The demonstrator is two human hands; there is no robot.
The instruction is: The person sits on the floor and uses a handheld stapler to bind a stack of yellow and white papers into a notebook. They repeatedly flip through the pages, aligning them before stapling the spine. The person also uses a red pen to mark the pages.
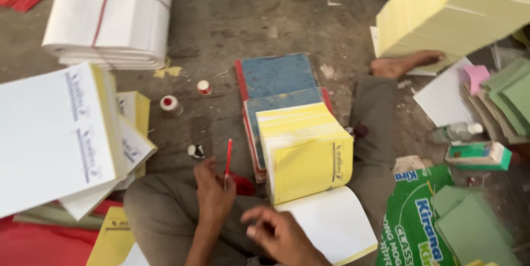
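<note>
Your left hand [212, 191] is closed around a thin red pen [227, 157], pinched upright near its lower end, just above your knee. Your right hand [279, 233] rests with curled fingers on the white page of the open pad [331, 227] on your lap; it is blurred, so I cannot tell whether it grips a sheet or only presses on it.

Just beyond that page stands the thick yellow pad stack [303, 153], its top sheets bowed upward, leaning on the blue-covered books [276, 78] on the floor [287, 17].

The pen looks light, stiff and a little slick, so a grip low on the barrel suits it. The paper is likely soft, thin and easily creased: take single leaves by a free corner, and the whole block by its bound edge with a palm beneath, since it looks heavy and floppy.

To your left lie white printed pads [55, 133], a tied white bundle [110, 12] and two small red-capped pots [170, 103]. To your right, green sheets [475, 233] and a plastic bottle [455, 132]
</note>
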